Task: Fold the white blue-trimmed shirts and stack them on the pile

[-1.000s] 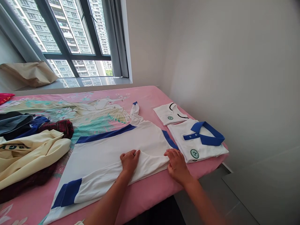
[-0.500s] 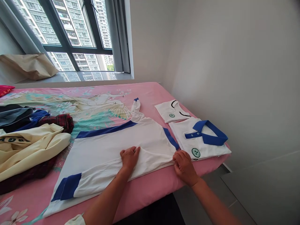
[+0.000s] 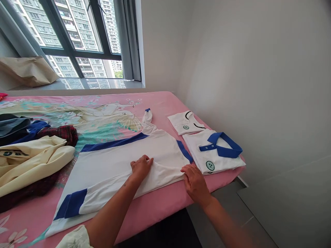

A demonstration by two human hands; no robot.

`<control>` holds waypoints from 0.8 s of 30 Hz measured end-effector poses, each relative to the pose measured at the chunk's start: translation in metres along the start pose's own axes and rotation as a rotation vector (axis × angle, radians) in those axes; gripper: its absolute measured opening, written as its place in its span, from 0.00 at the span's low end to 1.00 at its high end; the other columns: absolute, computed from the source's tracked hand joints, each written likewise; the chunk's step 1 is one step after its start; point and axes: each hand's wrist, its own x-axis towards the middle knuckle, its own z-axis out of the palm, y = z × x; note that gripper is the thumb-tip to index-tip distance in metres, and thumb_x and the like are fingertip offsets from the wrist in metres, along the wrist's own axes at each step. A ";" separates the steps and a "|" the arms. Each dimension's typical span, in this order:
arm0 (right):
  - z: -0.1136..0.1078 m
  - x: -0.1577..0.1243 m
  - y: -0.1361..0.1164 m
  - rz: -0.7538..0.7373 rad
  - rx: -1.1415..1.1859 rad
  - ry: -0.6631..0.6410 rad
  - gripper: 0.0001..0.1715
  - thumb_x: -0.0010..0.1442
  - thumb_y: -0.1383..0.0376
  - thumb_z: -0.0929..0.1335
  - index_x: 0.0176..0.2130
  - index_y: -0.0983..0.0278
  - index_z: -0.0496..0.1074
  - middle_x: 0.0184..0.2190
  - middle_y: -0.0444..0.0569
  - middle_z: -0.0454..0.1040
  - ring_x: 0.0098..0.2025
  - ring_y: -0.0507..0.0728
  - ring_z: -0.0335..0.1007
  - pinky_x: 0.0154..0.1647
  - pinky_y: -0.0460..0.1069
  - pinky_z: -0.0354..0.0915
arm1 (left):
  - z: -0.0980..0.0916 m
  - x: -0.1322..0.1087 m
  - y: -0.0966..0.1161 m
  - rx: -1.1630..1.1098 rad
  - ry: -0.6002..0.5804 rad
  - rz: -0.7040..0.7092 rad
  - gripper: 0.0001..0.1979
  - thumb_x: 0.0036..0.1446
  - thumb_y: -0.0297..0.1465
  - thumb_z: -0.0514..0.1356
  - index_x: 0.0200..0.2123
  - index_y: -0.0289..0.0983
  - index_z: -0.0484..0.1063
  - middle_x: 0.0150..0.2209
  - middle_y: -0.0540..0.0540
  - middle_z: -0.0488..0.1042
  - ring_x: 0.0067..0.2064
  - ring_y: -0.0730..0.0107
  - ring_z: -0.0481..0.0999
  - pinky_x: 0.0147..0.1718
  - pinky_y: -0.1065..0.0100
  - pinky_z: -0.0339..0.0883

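A white long-sleeved shirt (image 3: 113, 160) with blue trim lies spread on the bed, one side folded inward and a sleeve laid down along its length to a blue cuff. My left hand (image 3: 141, 168) is closed in a pinch on the fabric near the middle of the shirt. At the shirt's near right corner, below the blue neck band, my right hand (image 3: 195, 182) has its bent fingers on the edge of the cloth. The other sleeve (image 3: 147, 122) points away, bunched. Just beyond my right hand lies a folded white polo shirt (image 3: 192, 148) with a blue collar.
A smaller folded white shirt (image 3: 178, 123) with black trim sits behind the polo shirt. Heaped clothes (image 3: 38, 158) lie at the left on the pink patterned bed sheet (image 3: 157, 210). A brown paper bag (image 3: 28, 70) rests on the windowsill. The wall borders the bed's right side.
The view has shifted slightly, so everything appears a little further left. My right hand's fingers look straighter and less tightly curled. My left hand keeps its pinch; the shirt lies nearly the same.
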 end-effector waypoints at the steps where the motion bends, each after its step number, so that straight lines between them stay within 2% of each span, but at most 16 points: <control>1: 0.002 0.003 -0.011 -0.023 0.028 -0.003 0.14 0.59 0.74 0.58 0.41 0.64 0.67 0.39 0.51 0.71 0.48 0.58 0.63 0.56 0.58 0.57 | -0.005 -0.005 0.002 0.008 0.026 0.029 0.19 0.58 0.41 0.49 0.42 0.37 0.71 0.42 0.38 0.77 0.46 0.53 0.73 0.49 0.48 0.52; 3: 0.011 0.009 -0.031 -0.042 0.071 -0.018 0.15 0.59 0.74 0.57 0.41 0.63 0.68 0.40 0.50 0.72 0.50 0.57 0.64 0.59 0.59 0.55 | -0.014 -0.019 0.004 0.022 0.065 0.133 0.17 0.60 0.37 0.49 0.47 0.38 0.69 0.50 0.39 0.72 0.53 0.56 0.68 0.55 0.50 0.47; 6: 0.030 0.014 -0.049 -0.034 0.094 -0.064 0.18 0.61 0.73 0.56 0.43 0.64 0.69 0.43 0.51 0.73 0.54 0.56 0.63 0.61 0.59 0.52 | -0.022 -0.051 -0.007 0.067 0.099 0.442 0.17 0.62 0.31 0.46 0.50 0.42 0.67 0.55 0.44 0.69 0.58 0.66 0.64 0.61 0.55 0.37; 8: 0.043 0.010 -0.048 -0.069 0.065 -0.179 0.19 0.62 0.70 0.56 0.49 0.65 0.68 0.50 0.51 0.71 0.59 0.57 0.58 0.63 0.58 0.51 | -0.022 -0.074 -0.030 0.154 0.097 0.607 0.19 0.63 0.32 0.44 0.55 0.42 0.64 0.59 0.44 0.64 0.61 0.65 0.59 0.62 0.53 0.31; 10: 0.053 0.002 -0.036 -0.094 -0.015 -0.359 0.23 0.63 0.64 0.58 0.56 0.65 0.63 0.58 0.52 0.64 0.63 0.59 0.51 0.64 0.60 0.48 | -0.023 -0.095 -0.068 0.267 0.068 0.621 0.24 0.63 0.39 0.46 0.61 0.42 0.56 0.63 0.44 0.57 0.64 0.61 0.55 0.62 0.50 0.26; 13: 0.057 -0.011 -0.006 0.019 -0.207 -0.552 0.34 0.62 0.54 0.59 0.62 0.68 0.55 0.64 0.55 0.52 0.65 0.62 0.45 0.65 0.63 0.43 | -0.033 -0.119 -0.133 0.385 0.052 0.465 0.35 0.57 0.50 0.48 0.63 0.42 0.50 0.64 0.42 0.53 0.64 0.57 0.53 0.62 0.48 0.25; 16: 0.050 -0.014 0.010 0.105 -0.333 -0.569 0.40 0.62 0.48 0.56 0.63 0.70 0.51 0.65 0.56 0.48 0.66 0.62 0.41 0.65 0.64 0.37 | -0.055 -0.133 -0.181 0.413 0.044 0.354 0.34 0.56 0.51 0.49 0.63 0.42 0.52 0.65 0.44 0.53 0.65 0.55 0.51 0.62 0.47 0.25; 18: 0.046 -0.011 0.004 0.049 -0.346 -0.506 0.38 0.64 0.49 0.54 0.64 0.69 0.48 0.65 0.53 0.46 0.67 0.60 0.38 0.66 0.63 0.35 | -0.072 -0.138 -0.197 0.393 0.086 0.256 0.29 0.59 0.47 0.47 0.61 0.43 0.56 0.64 0.45 0.54 0.65 0.56 0.50 0.62 0.47 0.30; 20: 0.049 -0.009 -0.010 -0.049 -0.327 -0.433 0.35 0.65 0.51 0.52 0.65 0.66 0.45 0.66 0.49 0.44 0.67 0.58 0.34 0.66 0.61 0.35 | -0.086 -0.141 -0.205 0.353 0.180 0.061 0.26 0.60 0.43 0.46 0.59 0.40 0.60 0.63 0.43 0.57 0.64 0.55 0.53 0.60 0.48 0.41; 22: 0.059 -0.013 -0.025 -0.135 -0.301 -0.411 0.34 0.66 0.53 0.52 0.65 0.65 0.45 0.66 0.47 0.44 0.68 0.56 0.34 0.66 0.59 0.36 | -0.097 -0.143 -0.209 0.294 0.233 -0.174 0.25 0.60 0.41 0.47 0.56 0.36 0.63 0.59 0.39 0.63 0.60 0.52 0.60 0.56 0.51 0.53; 24: 0.074 -0.022 -0.032 -0.186 -0.286 -0.421 0.33 0.66 0.54 0.53 0.65 0.65 0.46 0.66 0.48 0.46 0.67 0.56 0.36 0.66 0.59 0.37 | -0.105 -0.147 -0.213 0.244 0.219 -0.333 0.23 0.59 0.39 0.47 0.54 0.35 0.64 0.55 0.38 0.68 0.55 0.52 0.66 0.51 0.53 0.59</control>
